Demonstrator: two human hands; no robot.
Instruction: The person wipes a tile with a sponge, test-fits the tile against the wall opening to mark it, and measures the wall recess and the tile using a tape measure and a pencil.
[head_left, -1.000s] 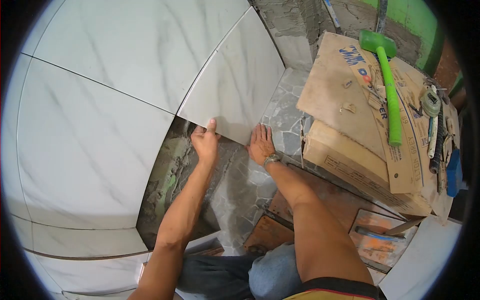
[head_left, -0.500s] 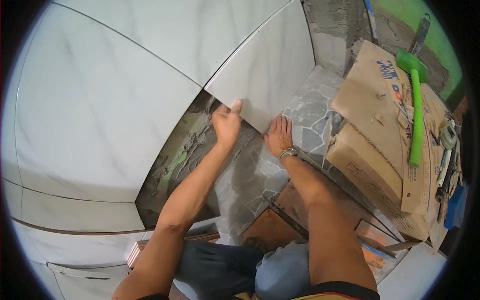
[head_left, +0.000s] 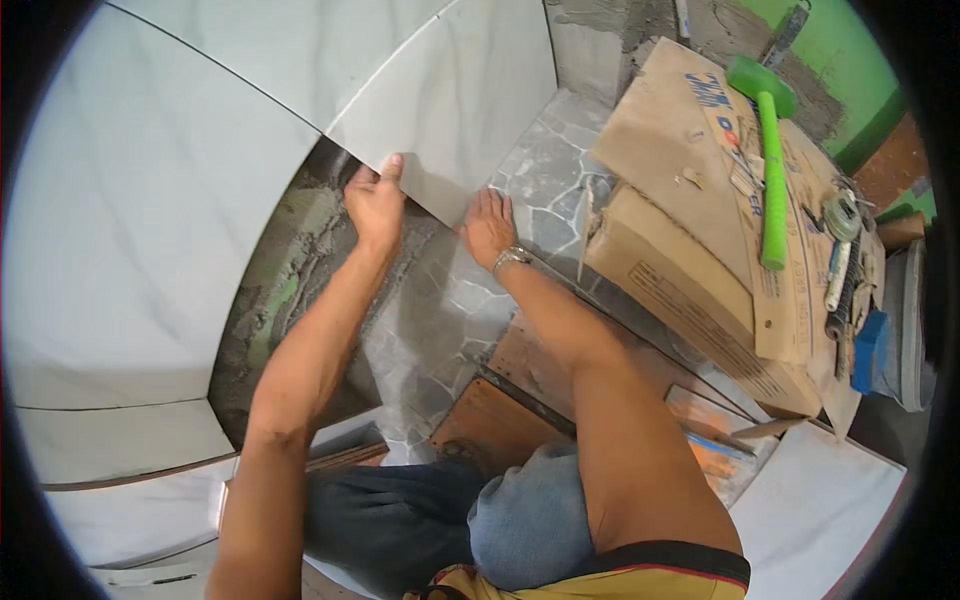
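Observation:
A white marbled tile (head_left: 455, 95) sits beside other white tiles (head_left: 130, 240) of the same look. My left hand (head_left: 376, 208) is closed on its lower edge, thumb on the face and the other fingers tucked behind, where I cannot see them. At the tile's lower right corner, my right hand (head_left: 488, 228) lies with fingers stretched out, touching the edge beside the grey stone-patterned surface (head_left: 550, 150). A metal watch is on that wrist. Below the tile, rough grey mortar (head_left: 290, 250) shows in the gap.
A cardboard box (head_left: 690, 300) stands at right, bearing a green mallet (head_left: 773, 180), a tape measure (head_left: 841, 214) and several other tools. Brown tiles (head_left: 495, 425) lie near my knees. A blue-edged object (head_left: 870, 350) is at far right. Behind is a green wall (head_left: 850, 60).
The view has shifted right and slightly down, so everything appears further left and higher. Both hands keep about the same places on the tile.

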